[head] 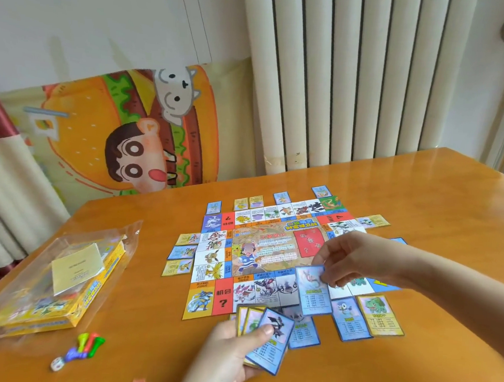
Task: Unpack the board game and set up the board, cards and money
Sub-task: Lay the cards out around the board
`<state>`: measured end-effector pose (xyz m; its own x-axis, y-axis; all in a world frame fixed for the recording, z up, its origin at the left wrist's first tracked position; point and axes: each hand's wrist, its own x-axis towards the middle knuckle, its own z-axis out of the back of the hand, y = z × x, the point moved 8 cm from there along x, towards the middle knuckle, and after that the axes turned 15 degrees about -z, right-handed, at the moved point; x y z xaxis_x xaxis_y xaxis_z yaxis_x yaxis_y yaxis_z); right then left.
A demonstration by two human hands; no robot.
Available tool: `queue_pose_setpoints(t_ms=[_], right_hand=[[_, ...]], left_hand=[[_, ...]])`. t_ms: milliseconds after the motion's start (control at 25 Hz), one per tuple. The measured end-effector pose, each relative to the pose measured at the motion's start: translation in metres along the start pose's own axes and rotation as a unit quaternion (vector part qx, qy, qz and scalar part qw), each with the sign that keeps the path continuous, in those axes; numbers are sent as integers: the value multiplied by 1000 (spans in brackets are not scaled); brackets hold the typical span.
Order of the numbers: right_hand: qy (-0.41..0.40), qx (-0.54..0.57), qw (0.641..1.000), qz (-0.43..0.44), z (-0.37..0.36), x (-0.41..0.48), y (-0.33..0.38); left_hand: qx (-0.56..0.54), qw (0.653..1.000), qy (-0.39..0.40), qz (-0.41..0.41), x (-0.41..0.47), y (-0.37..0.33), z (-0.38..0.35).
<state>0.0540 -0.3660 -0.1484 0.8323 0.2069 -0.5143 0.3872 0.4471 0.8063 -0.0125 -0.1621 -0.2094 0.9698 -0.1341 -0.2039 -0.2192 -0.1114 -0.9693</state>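
Orange wooden counter point(423, 202): carries all items.

Board point(270, 251): unfolded, lying flat near the counter's middle. All positions below are taken from it.

Yellow box point(59, 290): well left of the board, lying flat inside a clear plastic bag point(128, 236), with a pale paper slip point(77, 268) on top of it.

Right hand point(356, 257): over the board's near right part. Its grip pinches a single blue card point(312, 290) by the top edge, thumb and fingertips, the card hanging above the board's near edge.

Left hand point(227, 356): just off the near edge. Its grip is curled round a fanned stack of cards point(270, 338), thumb on the face of the top one.

Laid cards point(350, 320): single cards lie face up just outside the near, left and far edges.

Coloured pawns point(89, 343): a small heap off the near left corner, beside the box.

White die point(57, 364): just beside the pawns, further from the board.
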Motion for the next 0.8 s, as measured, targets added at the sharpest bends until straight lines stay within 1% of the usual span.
queue_pose_setpoints(t_ms=[80, 160, 200, 360, 400, 480, 560, 640, 720, 800], right_hand=[[-25, 26, 999, -3, 13, 0, -5], [-76, 66, 995, 9, 37, -2, -4], [-110, 90, 990, 16, 55, -6, -2], [-234, 183, 955, 24, 128, -18, 5], [-248, 199, 948, 24, 143, -19, 6], [-250, 210, 945, 23, 162, -11, 7], [-246, 201, 948, 17, 173, 2, 6], [-243, 169, 955, 1, 182, 17, 1], [-236, 85, 968, -23, 187, 32, -5], [-237, -40, 970, -41, 194, 45, -11]], left_hand=[[-6, 999, -49, -14, 4, -4, 15], [-26, 995, -90, -29, 10, -12, 26], [-31, 994, -98, -38, 15, -18, 25], [-60, 991, -96, -67, 44, -50, 2], [-71, 991, -88, -69, 55, -56, -10], [-85, 991, -82, -63, 76, -65, -30], [-101, 990, -79, -56, 97, -69, -46], [-110, 989, -82, -49, 118, -71, -57], [-102, 990, -83, -46, 136, -70, -65], [-102, 992, -62, -41, 149, -67, -79]])
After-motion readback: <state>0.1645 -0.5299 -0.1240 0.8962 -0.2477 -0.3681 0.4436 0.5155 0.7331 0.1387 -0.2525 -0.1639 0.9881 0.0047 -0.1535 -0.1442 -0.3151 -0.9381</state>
